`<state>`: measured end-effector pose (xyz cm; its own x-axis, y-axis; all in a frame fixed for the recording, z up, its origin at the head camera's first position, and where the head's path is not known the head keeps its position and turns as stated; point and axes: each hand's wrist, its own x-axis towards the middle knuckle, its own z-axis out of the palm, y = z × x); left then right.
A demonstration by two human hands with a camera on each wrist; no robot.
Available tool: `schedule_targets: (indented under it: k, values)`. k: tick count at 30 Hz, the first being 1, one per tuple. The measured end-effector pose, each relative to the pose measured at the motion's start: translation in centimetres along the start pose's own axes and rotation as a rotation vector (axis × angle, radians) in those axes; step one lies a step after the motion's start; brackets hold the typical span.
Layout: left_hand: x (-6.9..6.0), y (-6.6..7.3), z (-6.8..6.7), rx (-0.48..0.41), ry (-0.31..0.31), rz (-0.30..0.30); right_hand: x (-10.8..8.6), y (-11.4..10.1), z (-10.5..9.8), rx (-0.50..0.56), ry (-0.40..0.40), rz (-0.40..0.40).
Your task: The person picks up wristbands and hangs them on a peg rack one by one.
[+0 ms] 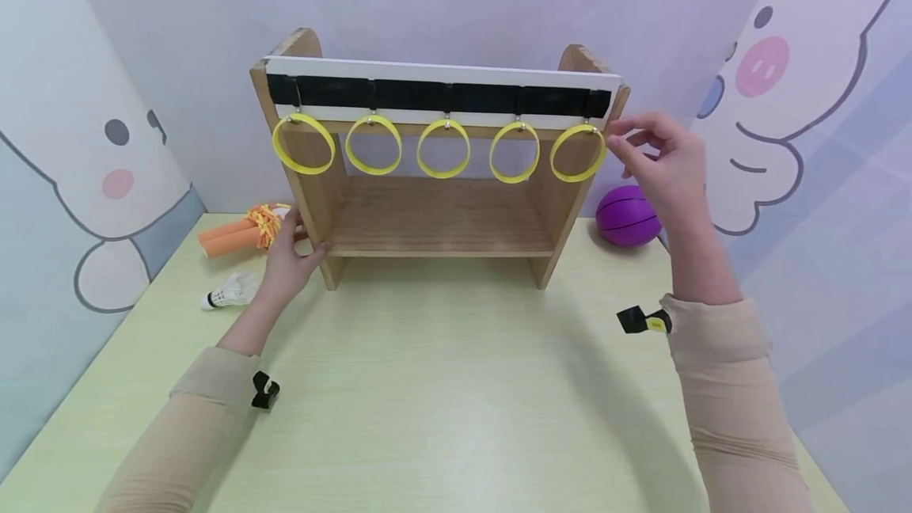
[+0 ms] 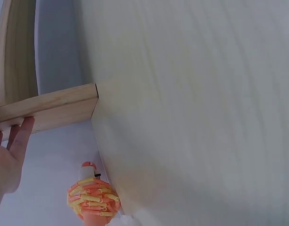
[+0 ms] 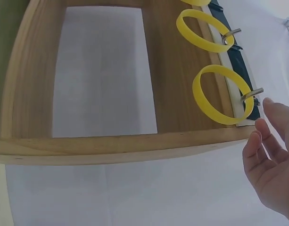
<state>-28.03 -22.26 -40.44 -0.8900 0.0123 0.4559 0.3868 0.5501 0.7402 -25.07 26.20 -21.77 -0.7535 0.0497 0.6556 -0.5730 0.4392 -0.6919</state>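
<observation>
A wooden shelf [image 1: 442,216] stands on the table with a white board [image 1: 456,70] across its upper front. Yellow rings hang in a row from hooks on the board's black strip. My left hand [image 1: 288,264] grips the shelf's left side panel, thumb at the front and fingers on the outer face; the left wrist view shows those fingers [image 2: 22,134] against the wood. Beside the rightmost yellow ring [image 1: 554,157], my right hand [image 1: 663,161] is raised with bent, loose fingers and holds nothing. In the right wrist view, a small gap separates its thumb [image 3: 276,113] from that ring's hook [image 3: 252,93].
An orange object with frilly yellow strips [image 1: 245,232] and a white shuttlecock [image 1: 231,291] lie left of the shelf. A purple ball [image 1: 628,216] sits at the right rear. Walls with cartoon figures enclose the back and sides of the pale table [image 1: 442,386].
</observation>
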Motion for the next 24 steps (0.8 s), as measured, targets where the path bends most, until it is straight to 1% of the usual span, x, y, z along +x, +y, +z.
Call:
schedule_targets:
  k: [6, 9, 12, 15, 18, 22, 24]
  values:
    - [0.0, 0.4, -0.5, 0.014, -0.026, -0.004, -0.9, -1.1, -0.3, -0.055, -0.009, -0.035]
    - [-0.2, 0.7, -0.9, 0.017, -0.034, -0.022, -1.4, -1.7, -0.3, -0.103, -0.022, -0.059]
    - [-0.5, 1.4, -1.6, 0.016, -0.036, -0.047, -2.0, -2.3, -0.1, -0.133, -0.032, -0.094]
    - [-0.9, 2.5, -2.5, 0.011, -0.029, -0.057, -2.8, -2.8, 0.3, -0.15, -0.03, -0.145]
    - [-1.2, 3.9, -3.3, 0.02, -0.017, -0.07, -3.7, -3.1, 0.8, -0.152, -0.025, -0.197]
    - [-2.0, 6.1, -4.0, 0.055, -0.005, -0.087, -5.2, -2.9, 1.6, -0.14, -0.029, -0.213]
    - [-2.5, 7.2, -4.2, 0.077, 0.004, -0.071, -6.0, -2.7, 2.0, -0.131, -0.033, -0.215]
